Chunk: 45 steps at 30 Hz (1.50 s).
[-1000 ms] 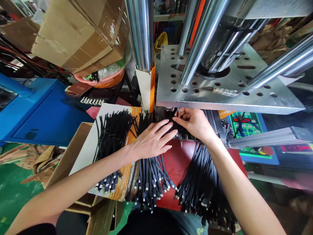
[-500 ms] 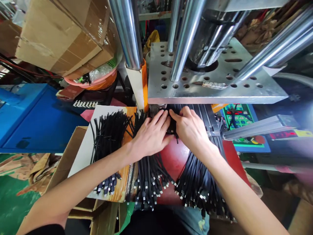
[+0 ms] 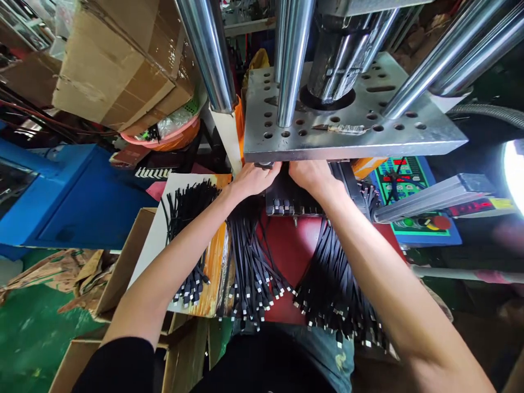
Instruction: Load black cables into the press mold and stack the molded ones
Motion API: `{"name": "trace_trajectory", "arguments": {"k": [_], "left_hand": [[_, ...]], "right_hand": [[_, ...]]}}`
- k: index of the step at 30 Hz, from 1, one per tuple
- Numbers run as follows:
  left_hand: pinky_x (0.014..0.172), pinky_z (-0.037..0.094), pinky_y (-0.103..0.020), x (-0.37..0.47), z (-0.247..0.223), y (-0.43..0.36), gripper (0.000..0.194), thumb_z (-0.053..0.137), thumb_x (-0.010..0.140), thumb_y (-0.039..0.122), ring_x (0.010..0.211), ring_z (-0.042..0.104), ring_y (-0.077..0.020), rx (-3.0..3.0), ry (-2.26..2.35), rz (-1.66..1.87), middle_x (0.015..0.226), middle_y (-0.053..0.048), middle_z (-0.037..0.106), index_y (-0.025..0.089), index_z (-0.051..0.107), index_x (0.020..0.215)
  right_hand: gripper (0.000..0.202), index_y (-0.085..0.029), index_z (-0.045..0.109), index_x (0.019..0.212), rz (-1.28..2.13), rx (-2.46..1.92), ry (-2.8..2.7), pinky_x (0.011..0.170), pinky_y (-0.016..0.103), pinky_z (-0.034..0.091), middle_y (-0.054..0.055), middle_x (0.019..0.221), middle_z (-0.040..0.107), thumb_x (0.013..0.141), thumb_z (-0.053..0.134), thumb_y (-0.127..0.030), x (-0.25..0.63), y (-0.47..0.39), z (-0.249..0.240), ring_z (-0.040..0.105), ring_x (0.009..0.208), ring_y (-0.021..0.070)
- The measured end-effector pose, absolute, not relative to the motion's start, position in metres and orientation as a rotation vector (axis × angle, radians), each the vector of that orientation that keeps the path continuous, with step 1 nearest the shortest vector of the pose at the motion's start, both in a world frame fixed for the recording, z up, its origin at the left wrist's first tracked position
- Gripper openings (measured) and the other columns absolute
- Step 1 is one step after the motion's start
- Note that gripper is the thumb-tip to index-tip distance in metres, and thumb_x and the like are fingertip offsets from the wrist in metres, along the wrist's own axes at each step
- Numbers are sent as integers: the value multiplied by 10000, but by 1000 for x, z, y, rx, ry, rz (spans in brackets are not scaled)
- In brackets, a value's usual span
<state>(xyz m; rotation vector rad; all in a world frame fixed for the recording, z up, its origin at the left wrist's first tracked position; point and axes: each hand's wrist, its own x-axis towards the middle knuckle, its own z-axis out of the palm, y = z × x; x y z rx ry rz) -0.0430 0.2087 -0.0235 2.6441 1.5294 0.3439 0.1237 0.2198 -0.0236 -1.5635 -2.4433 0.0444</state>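
Observation:
My left hand (image 3: 256,179) reaches in under the front edge of the steel press plate (image 3: 347,144), at the left end of a dark fixture (image 3: 295,191). Its fingertips are hidden there, so whether they grip anything is unclear. Beside it, my right hand (image 3: 313,176) lies over the same fixture, its fingers also out of sight below the plate. Small metal connector ends show along the fixture's front edge. Black cables with metal plugs hang in a middle bundle (image 3: 248,256) and a right bundle (image 3: 327,273), spread over the red surface (image 3: 284,245).
Another cable bundle (image 3: 192,202) lies on a white and orange board (image 3: 219,262) at left. Steel columns (image 3: 290,65) rise from the plate. A control panel (image 3: 409,180) and a metal bar (image 3: 434,199) stand at right. Cardboard boxes (image 3: 123,71) are stacked at the back left.
Both hands have moved forward from the fixture's front to beneath the plate, hiding the fingers. The fixture's front edge with its connector ends is now uncovered. The view has shifted slightly.

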Motion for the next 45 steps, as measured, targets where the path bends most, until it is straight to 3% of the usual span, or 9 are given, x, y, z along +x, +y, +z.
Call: {"name": "trace_trajectory", "arguments": {"k": [3,5,9,12,17,22,27,30,45], "left_hand": [[1042,567,-403,-61,-17,156,248,481,1119,211,1227,737,-302,2528,1708,440,1290,-194,770,123,684,1231],[910,596,-402,-77,-18,104,263,489,1126,284,1063,786,-317,2359,1918,275,1140,-178,800,126,687,1197],[747,551,-391,-98,-34,30,220,609,1065,296,877,803,-363,1920,2061,-224,959,-197,806,121,737,1030],[729,511,-344,-99,-47,22,186,614,1041,230,851,793,-317,1822,2032,-167,871,-143,802,156,737,923],[672,461,-277,-105,-43,31,214,622,1002,239,675,696,-195,1715,1952,94,702,-12,712,200,667,796],[586,452,-230,-109,-16,12,292,584,979,354,581,600,-129,1503,1664,451,666,26,618,201,601,730],[404,366,-186,-62,7,-21,543,725,911,686,419,488,-74,964,1112,644,626,30,603,192,589,731],[392,389,-180,-26,5,-34,631,751,866,787,422,505,-80,837,1004,640,601,28,598,160,696,831],[361,369,-160,-12,-28,-51,697,735,849,849,388,514,-73,770,1078,653,557,34,597,153,696,832]], "right_hand": [[465,-100,657,1409,40,-1551,-2272,963,470,547,228,1182,750,1021,404,-144,152,138,-24,695,1099,355],[418,-128,651,1372,67,-1704,-2065,857,432,561,203,1169,726,1087,411,-318,181,66,-37,704,1033,340],[753,-54,677,1244,90,-2141,-1904,775,511,537,231,1004,650,1082,292,-681,223,-39,-84,648,932,402],[762,-125,718,1044,136,-2245,-1816,797,521,526,212,976,617,1061,233,-712,230,-56,-108,615,941,393],[627,-215,713,852,361,-2208,-1501,754,454,502,134,930,639,956,436,-767,238,-45,-104,621,848,318],[499,-228,708,813,895,-1950,-1138,601,324,491,31,726,666,842,695,-727,239,-59,-75,598,634,210],[338,-231,660,798,989,-1597,-1263,481,231,398,-31,645,564,990,710,-504,204,-87,-37,499,525,130],[340,-231,559,745,1027,-1337,-1554,492,202,393,-50,623,522,1055,635,-349,183,-97,-26,479,514,107],[213,-250,579,873,1083,-1215,-1978,624,205,508,-34,705,626,1084,549,-247,187,-107,-38,593,595,132]]}}
